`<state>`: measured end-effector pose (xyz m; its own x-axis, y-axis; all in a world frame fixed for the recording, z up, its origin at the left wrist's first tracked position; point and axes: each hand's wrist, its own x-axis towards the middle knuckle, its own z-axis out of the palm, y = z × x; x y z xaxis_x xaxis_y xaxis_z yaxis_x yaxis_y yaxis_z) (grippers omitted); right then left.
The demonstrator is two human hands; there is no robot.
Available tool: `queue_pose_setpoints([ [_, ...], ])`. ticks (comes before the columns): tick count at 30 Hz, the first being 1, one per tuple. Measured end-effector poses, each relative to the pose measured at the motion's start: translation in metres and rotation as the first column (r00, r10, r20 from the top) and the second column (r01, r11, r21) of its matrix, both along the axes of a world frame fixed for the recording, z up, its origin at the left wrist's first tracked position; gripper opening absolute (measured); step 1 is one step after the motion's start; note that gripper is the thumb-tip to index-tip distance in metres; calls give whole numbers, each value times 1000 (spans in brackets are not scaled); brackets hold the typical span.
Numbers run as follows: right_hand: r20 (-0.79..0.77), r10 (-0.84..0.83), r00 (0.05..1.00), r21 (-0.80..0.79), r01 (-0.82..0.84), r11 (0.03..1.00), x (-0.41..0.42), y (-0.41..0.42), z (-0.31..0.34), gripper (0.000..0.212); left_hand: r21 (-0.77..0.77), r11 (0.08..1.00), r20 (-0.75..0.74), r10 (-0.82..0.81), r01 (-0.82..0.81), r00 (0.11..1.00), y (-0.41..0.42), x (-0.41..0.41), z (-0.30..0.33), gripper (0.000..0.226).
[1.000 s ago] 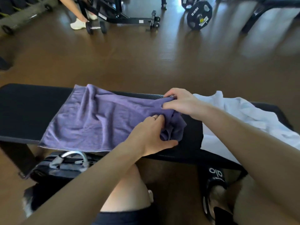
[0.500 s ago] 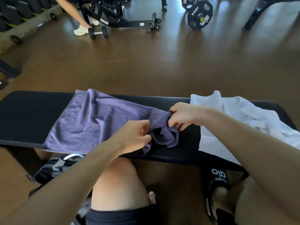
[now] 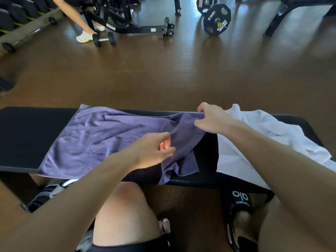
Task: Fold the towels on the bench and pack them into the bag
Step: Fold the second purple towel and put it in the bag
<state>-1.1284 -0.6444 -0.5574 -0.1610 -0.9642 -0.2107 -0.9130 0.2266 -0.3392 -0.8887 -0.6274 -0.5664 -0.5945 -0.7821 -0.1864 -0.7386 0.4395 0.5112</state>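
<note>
A purple towel [image 3: 101, 139] lies spread across the black bench [image 3: 27, 135], its right end rumpled and hanging over the near edge. My left hand [image 3: 154, 150] pinches that rumpled end near the front. My right hand [image 3: 212, 119] pinches the towel's far right corner at the bench's back edge. To the right lies a crumpled white towel [image 3: 254, 140]. A grey and black bag [image 3: 47, 191] sits on the floor under the bench at the left, mostly hidden by my left forearm.
My knees and a black slide sandal [image 3: 240, 202] are below the bench. Beyond lies brown gym floor with a 10 kg weight plate [image 3: 217, 20], a black machine frame [image 3: 131, 24], a dumbbell [image 3: 103, 39] and another person's leg [image 3: 81, 24].
My right hand has carried the towel's corner from the middle of the bench back toward the far edge, stretching the rumpled end out. My left hand has shifted slightly right along the front.
</note>
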Motion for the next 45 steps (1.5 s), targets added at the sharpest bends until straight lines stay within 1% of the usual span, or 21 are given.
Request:
queue_pose_setpoints([
  [3, 90, -27, 996, 30, 25, 999, -1, -4, -8, 65, -78, 992, -48, 95, -99, 994, -13, -3, -12, 13],
  [5, 79, -37, 996, 39, 34, 999, 0, -6, -11, 78, -154, 979, -3, 138, -137, 990, -22, -4, -20, 24],
  [6, 35, -15, 999, 36, 14, 999, 0, -5, -9, 75, -188, 970, 7, 158, -154, 987, -26, -5, -22, 29],
  [8, -68, 49, 996, 23, -48, 999, -1, -3, -8, 56, -230, 955, 4, 195, -189, 981, -36, -8, -25, 39],
  [11, -95, 41, 995, -51, -45, 998, -1, -3, -1, 38, -269, 955, 146, 171, -127, 974, -58, -13, -28, 53],
  [12, -58, 28, 998, -80, -32, 996, -1, -4, -1, 36, -242, 964, 182, 158, -112, 970, -66, -14, -28, 53],
  [14, 87, 37, 996, -148, -24, 989, -2, -9, -4, 33, -193, 974, 211, 157, -117, 965, -82, -16, -29, 50],
  [17, 212, 60, 975, -214, -14, 977, -3, -17, -7, 29, -204, 968, 249, 197, -148, 948, -99, -17, -28, 43],
  [20, 276, 69, 959, -279, 11, 960, -3, -22, -3, 25, -183, 972, 311, 200, -148, 929, -107, -21, -19, 31],
  [24, 322, 30, 946, -247, 54, 968, -6, -30, 1, 20, -67, 995, 448, 93, -70, 889, -119, -24, 2, 16],
  [26, 317, 14, 948, -241, 66, 968, -8, -33, 3, 20, 6, 999, 478, 44, -53, 877, -122, -25, 10, 10],
  [29, 334, -48, 941, -238, 133, 962, -12, -34, 4, 20, 44, 997, 489, 29, -58, 872, -126, -23, 14, 9],
  [31, 326, -101, 940, -228, 182, 957, -16, -34, 3, 20, 26, 995, 414, 77, -96, 907, -131, -22, 15, 12],
  [33, 318, -150, 936, -186, 216, 959, -19, -34, 3, 21, -44, 985, 282, 172, -166, 944, -138, -22, 14, 10],
  [35, 295, -173, 940, -137, 221, 966, -22, -34, 1, 22, -119, 967, 168, 245, -227, 955, -143, -21, 13, 6],
  [36, 269, -176, 947, -123, 215, 969, -24, -34, 0, 24, -153, 962, 142, 249, -227, 958, -143, -22, 12, 2],
  [38, 195, -160, 968, -132, 188, 973, -28, -33, -4, 29, -260, 952, 157, 204, -159, 966, -142, -24, 5, 12],
  [40, 87, -120, 989, -196, 135, 971, -30, -32, -8, 37, -406, 913, 235, 150, -44, 960, -142, -27, -6, 25],
  [41, 18, -96, 995, -233, 98, 968, -30, -32, -8, 40, -470, 883, 282, 171, -20, 944, -141, -28, -12, 32],
  [43, -87, -71, 994, -285, 44, 957, -28, -30, -5, 40, -510, 857, 352, 288, -75, 891, -137, -30, -20, 45],
  [45, -85, -70, 994, -269, 45, 962, -24, -28, 0, 35, -509, 847, 330, 354, -150, 875, -127, -36, -23, 45],
])
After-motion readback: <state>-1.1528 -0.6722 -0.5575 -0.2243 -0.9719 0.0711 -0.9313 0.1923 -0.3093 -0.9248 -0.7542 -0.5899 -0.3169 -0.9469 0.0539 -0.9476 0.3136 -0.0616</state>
